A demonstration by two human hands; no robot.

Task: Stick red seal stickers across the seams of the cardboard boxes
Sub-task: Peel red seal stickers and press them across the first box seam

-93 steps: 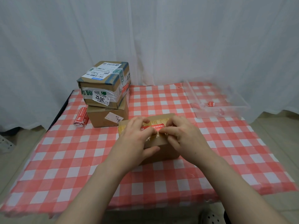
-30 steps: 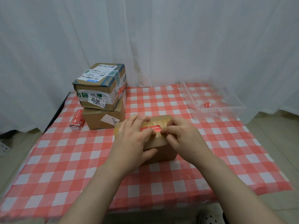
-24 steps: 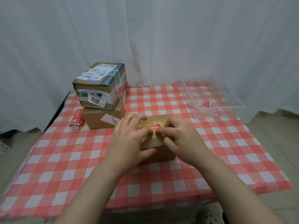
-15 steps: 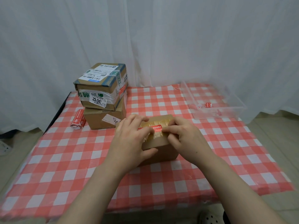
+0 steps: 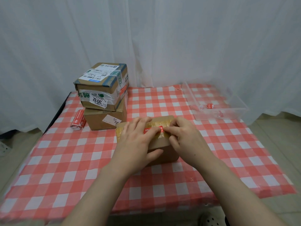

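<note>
The left hand lies flat on the cardboard box, fingers pinning one end of the red seal sticker (thumb braces the front). The right hand pinches the other end, likely aligning it across the seam, mid tabletop.

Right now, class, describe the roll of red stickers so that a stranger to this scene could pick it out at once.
Find the red-checked tablecloth, then the two stacked cardboard boxes at its far left. On the cloth just left of the bottom box lies the roll of red stickers. Unlike the flat red seal sticker on the near box, it is rolled into a bundle.
</note>
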